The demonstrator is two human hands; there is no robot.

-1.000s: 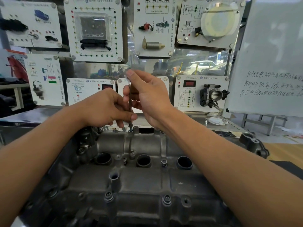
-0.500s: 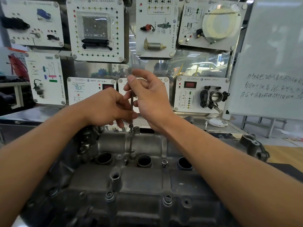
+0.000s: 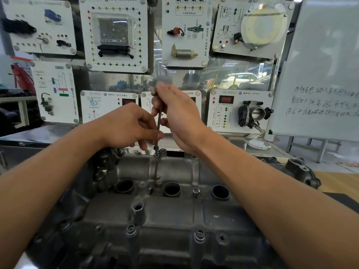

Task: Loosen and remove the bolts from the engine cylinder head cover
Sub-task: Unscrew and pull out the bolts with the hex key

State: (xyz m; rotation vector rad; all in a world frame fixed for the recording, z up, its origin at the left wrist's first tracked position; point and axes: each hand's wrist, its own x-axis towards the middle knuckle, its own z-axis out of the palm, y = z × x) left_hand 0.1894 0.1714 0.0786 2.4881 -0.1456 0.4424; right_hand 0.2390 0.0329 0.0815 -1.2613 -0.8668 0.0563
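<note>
A wall of white training panels (image 3: 114,33) is seen across the far side, and a whiteboard (image 3: 320,65) with handwritten lines is stood at the far right. The near and middle ground is filled by the grey cylinder head cover (image 3: 165,216), in which three round wells (image 3: 172,189) are set in a row across the middle.

Both forearms are stretched over the cover towards its far edge. The left hand (image 3: 126,127) is curled, and the lower shaft of a thin metal tool (image 3: 159,121) is pinched between its thumb and fingers. The right hand (image 3: 178,117) is placed just right of it and higher, with its fingers curled round the upper end of the same tool. The tool is held roughly upright, and its lower tip is seated on a far bolt (image 3: 156,148) at the far edge of the cover, near the centre.

Further bolts are seen seated in the cover: a centre bolt (image 3: 195,190) between the middle and right wells, and two near bolts (image 3: 131,229) along the near edge.
</note>
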